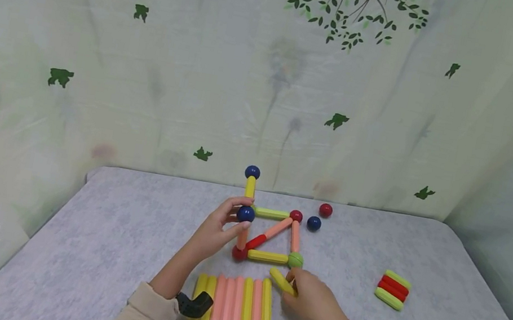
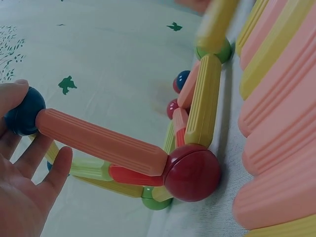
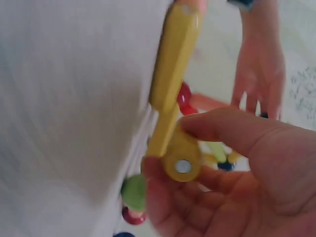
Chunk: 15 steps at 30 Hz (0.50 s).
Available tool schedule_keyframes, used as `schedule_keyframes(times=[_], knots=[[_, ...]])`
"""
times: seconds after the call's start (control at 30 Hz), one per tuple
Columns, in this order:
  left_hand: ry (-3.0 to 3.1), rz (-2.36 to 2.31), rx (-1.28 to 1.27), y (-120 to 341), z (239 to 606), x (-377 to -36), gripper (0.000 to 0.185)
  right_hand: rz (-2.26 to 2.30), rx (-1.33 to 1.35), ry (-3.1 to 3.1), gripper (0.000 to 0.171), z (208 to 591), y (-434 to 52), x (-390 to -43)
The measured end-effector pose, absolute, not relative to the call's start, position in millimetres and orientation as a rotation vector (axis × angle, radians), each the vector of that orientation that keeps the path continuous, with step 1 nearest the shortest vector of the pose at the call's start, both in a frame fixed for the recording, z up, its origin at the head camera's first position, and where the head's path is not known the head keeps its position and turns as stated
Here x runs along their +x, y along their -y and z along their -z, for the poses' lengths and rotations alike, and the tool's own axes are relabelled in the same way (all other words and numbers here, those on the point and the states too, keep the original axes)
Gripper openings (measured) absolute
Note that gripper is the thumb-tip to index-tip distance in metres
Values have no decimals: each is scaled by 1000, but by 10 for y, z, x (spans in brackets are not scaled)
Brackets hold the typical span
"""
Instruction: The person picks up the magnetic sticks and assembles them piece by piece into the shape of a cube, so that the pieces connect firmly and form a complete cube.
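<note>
Table: pale grey; far edge just behind the work, side edges well apart from it, widest room at left. Frame: ribbed yellow, pink, green and red rods joined by glossy balls, standing mid-table. Row of rods: eight counted, four yellow, four pink, in front of the frame. My left hand curls thumb and fingers about the frame's nearer blue ball, atop a pink rod. My right hand pinches one yellow rod, silvery disc at one end, near the green ball; contact cannot be told. Short rods: four, two red between two green, at right. Loose balls: two, one red, one blue.
</note>
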<state>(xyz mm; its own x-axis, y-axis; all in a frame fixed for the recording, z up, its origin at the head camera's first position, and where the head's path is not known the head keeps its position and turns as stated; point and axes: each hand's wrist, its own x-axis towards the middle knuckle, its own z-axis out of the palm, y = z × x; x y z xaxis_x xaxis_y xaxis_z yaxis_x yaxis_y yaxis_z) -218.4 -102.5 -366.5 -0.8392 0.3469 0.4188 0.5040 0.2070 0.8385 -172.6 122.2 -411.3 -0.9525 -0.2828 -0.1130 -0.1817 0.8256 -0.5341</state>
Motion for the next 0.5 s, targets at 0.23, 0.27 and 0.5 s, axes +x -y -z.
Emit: schedule_keyframes(times=[0.23, 0.27, 0.5], knots=[[2313, 1715, -849, 1013, 3671, -2187, 41, 1207, -630, -2972, 29, 3799, -1306, -1982], [2308, 1716, -853, 1012, 3669, -2186, 41, 1234, -671, -2991, 30, 3753, -1299, -2019], [2315, 1718, -851, 1010, 3669, -2191, 40, 1245, -845, -2990, 31, 3588, -1192, -2218]])
